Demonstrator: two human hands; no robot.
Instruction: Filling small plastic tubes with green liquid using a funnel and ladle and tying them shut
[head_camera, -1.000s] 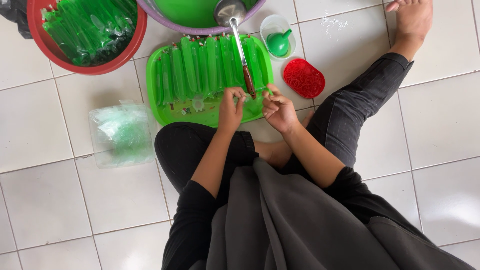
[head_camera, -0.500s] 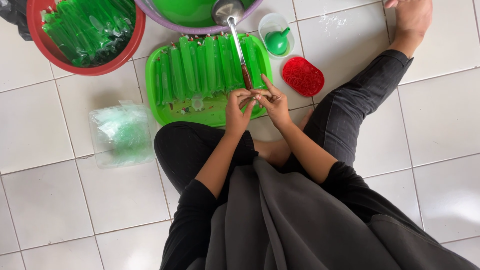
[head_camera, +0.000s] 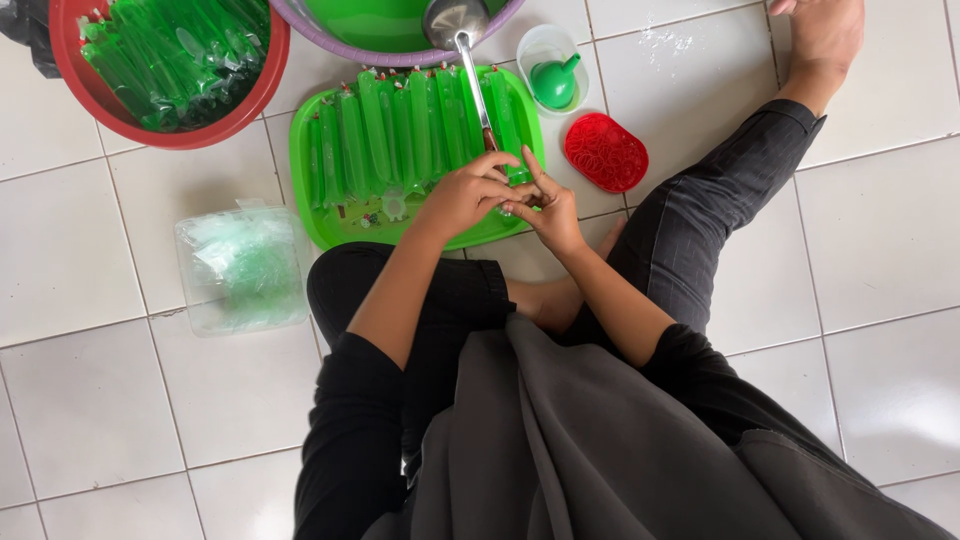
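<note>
My left hand (head_camera: 466, 193) and my right hand (head_camera: 547, 211) meet over the near right corner of a green tray (head_camera: 325, 228). Between their fingers they pinch the tied end of a long green filled plastic tube (head_camera: 507, 128). Several more such tubes (head_camera: 390, 130) lie side by side on the tray. A ladle (head_camera: 462, 40) rests across the tray, its bowl in a purple-rimmed basin of green liquid (head_camera: 380, 22).
A red basin (head_camera: 170, 70) full of green tubes stands at top left. A clear bag of empty plastic sleeves (head_camera: 243, 268) lies left of my knee. A green funnel in a clear cup (head_camera: 553, 72) and a red oval dish of rubber bands (head_camera: 605, 152) sit right of the tray.
My two hands have drawn closer together over the tray's corner, fingers now working on the end of one tube.
</note>
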